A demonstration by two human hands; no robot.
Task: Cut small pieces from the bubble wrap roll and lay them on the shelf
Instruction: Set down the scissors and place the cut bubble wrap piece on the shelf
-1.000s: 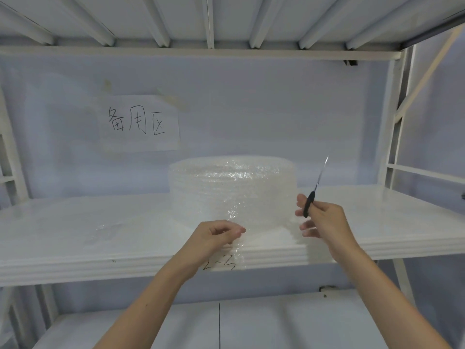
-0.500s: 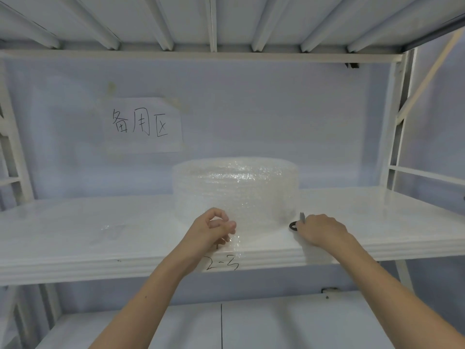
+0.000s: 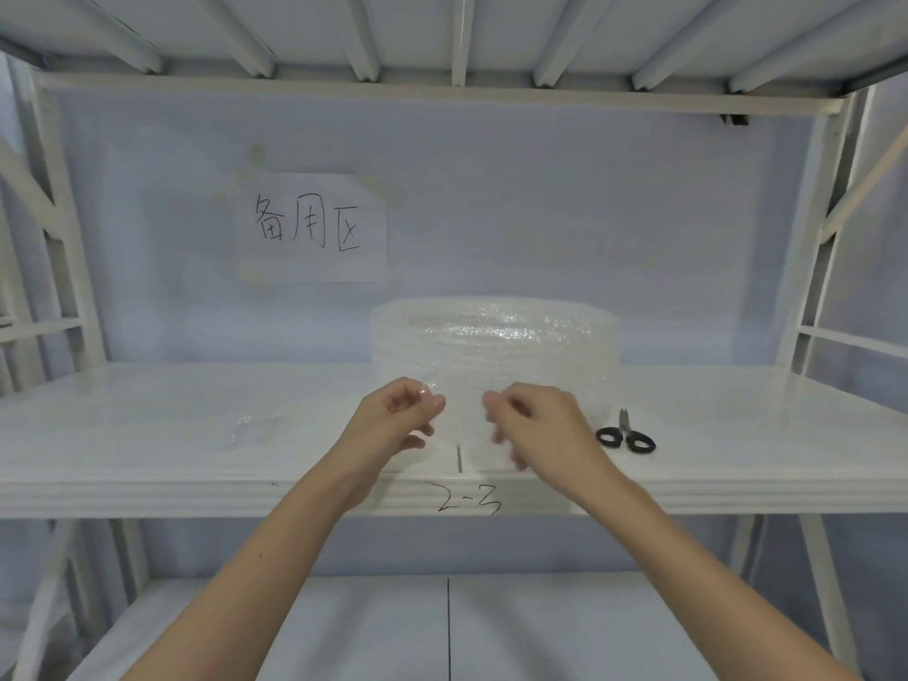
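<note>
A: Where are the hands, and what do they hold?
B: The left hand (image 3: 393, 425) and right hand (image 3: 535, 425) are raised side by side in front of the bubble wrap roll (image 3: 494, 346), a small gap between them; each pinches with curled fingers and thumb an upper corner of a clear bubble wrap piece (image 3: 464, 425) that hangs between them; the piece is nearly see-through, so its lower edge is hard to make out

A: And the roll itself?
B: It stands on the white shelf (image 3: 147, 435), just behind both hands; the scissors (image 3: 626, 435), black-handled with blades together, lie flat on the shelf just to the right of the right hand, touching neither hand

A: Anything well left of the left hand?
B: A faint cut piece (image 3: 255, 425) of bubble wrap lies flat on the shelf there

A: Any writing?
B: A paper sign (image 3: 314, 228) on the back wall, above and left of the hands, reads "备用区" in black marker; the shelf's front edge, below the hands, bears a handwritten mark (image 3: 469, 501) that reads "2-3"
</note>
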